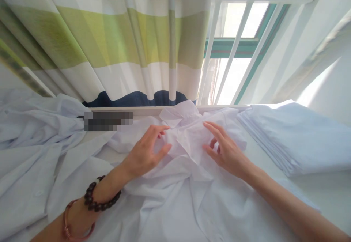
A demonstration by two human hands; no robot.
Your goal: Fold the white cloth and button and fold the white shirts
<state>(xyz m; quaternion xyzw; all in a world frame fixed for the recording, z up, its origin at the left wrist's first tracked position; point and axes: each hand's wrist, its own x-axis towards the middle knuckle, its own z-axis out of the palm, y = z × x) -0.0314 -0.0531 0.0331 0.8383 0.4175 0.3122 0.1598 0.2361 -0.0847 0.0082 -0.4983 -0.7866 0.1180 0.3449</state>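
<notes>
A white collared garment (175,187), which looks like a shirt or coat, lies spread and wrinkled in front of me. Its collar (179,112) points toward the window side. Over the left of the collar is my left hand (148,148), thumb and fingers apart and nothing between them. My right hand (223,147) mirrors it on the right, fingers curved and parted, also holding nothing. Both hands are just above or lightly at the cloth; I cannot tell whether they touch it. A beaded bracelet (91,198) and a copper-coloured bangle (65,222) circle my left wrist.
At right sits a stack of folded white garments (298,136). Crumpled white cloth (35,125) is heaped at left, beside a dark pixelated item (105,121). Behind the surface's back edge hang a striped curtain (115,41) and white railing bars (233,48) before a window.
</notes>
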